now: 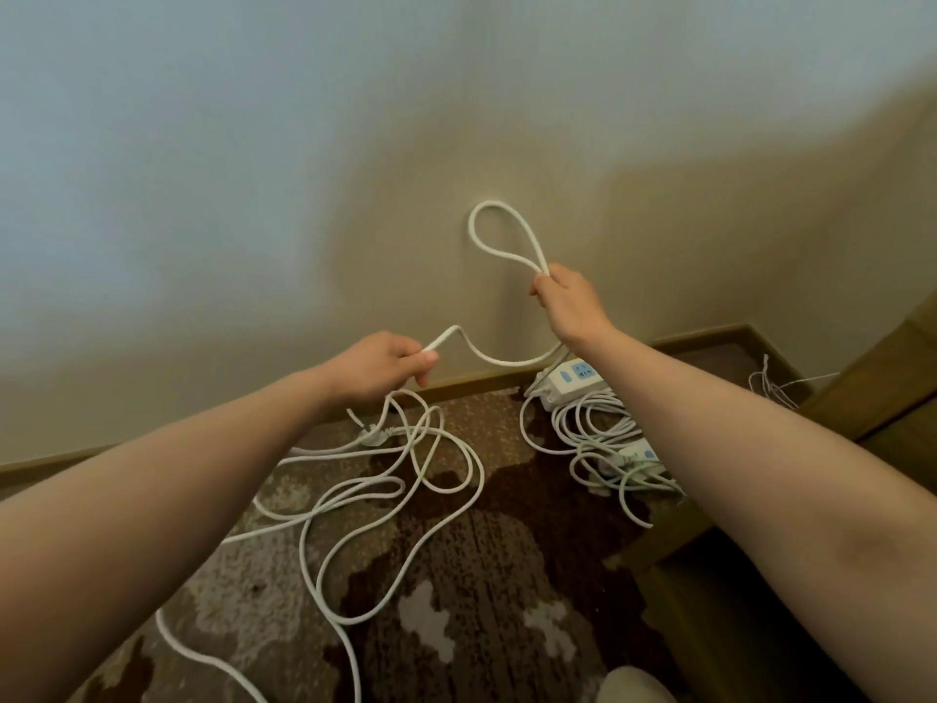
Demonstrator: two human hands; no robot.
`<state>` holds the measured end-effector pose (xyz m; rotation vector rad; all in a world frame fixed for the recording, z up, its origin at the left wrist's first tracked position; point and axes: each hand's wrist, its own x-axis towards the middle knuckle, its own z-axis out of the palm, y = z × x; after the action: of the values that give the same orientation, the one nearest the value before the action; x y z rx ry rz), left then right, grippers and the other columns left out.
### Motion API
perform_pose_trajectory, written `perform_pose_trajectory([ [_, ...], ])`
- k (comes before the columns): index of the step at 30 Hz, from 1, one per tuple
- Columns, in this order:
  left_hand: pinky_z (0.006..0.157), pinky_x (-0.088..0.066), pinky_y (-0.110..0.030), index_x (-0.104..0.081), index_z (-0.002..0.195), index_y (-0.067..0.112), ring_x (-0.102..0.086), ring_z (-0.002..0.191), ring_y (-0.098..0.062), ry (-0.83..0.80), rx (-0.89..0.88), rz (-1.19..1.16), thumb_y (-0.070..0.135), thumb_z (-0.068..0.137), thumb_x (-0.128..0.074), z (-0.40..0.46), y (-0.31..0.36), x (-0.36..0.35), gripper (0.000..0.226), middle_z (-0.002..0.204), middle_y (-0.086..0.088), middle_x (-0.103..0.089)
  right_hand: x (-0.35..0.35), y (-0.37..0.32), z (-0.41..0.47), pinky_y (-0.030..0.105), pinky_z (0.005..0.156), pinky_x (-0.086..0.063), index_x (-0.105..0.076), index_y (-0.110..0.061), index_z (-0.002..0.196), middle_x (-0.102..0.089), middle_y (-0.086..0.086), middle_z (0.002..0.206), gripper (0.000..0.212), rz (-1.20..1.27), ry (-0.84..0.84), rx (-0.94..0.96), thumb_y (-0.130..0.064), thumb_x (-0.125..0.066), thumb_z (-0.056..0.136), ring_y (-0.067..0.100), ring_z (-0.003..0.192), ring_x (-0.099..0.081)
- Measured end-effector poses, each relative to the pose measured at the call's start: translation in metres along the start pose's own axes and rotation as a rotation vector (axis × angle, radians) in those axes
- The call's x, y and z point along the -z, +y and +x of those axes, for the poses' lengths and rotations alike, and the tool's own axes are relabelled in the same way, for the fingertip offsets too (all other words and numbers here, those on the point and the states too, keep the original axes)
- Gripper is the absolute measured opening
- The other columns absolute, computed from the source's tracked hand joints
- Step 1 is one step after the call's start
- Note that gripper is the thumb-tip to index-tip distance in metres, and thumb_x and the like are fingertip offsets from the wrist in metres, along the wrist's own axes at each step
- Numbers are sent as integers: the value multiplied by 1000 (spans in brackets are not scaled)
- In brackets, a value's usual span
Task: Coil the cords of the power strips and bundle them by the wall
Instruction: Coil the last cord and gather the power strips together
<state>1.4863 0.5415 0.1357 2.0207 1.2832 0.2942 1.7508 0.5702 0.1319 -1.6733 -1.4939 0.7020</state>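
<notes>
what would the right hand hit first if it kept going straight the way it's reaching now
Probably the beige wall. The right hand, gripping a white cord loop, reaches forward and up toward it with nothing else visibly between, though depth is hard to judge.

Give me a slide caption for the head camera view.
Right hand holds a loop of white cord; left hand pinches it lower.

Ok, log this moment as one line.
phase: coiling | right hand: holds loop of cord | left hand: pinches same cord | power strips: on carpet by wall
</notes>
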Motion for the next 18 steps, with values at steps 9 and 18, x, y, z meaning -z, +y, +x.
perform_pose_trajectory([
  [9,63,-37,-24,-66,91,31,-54,72,-6,5,78,236,36,97,-46,-12,-46,27,21,74,16,-58,25,24,0,35,61,-33,-57,-6,101,-63,21,89,33,-592,-32,182,-33,-37,105,29,73,-47],
  [18,76,-48,-32,-69,87,37,-60,81,-9,-79,52,435,44,92,-51,-22,-43,45,20,88,13,-69,25,12,2,37,61,-34,-56,-8,99,-55,10,81,31,-491,54,157,-33,-38,105,28,73,-49],
])
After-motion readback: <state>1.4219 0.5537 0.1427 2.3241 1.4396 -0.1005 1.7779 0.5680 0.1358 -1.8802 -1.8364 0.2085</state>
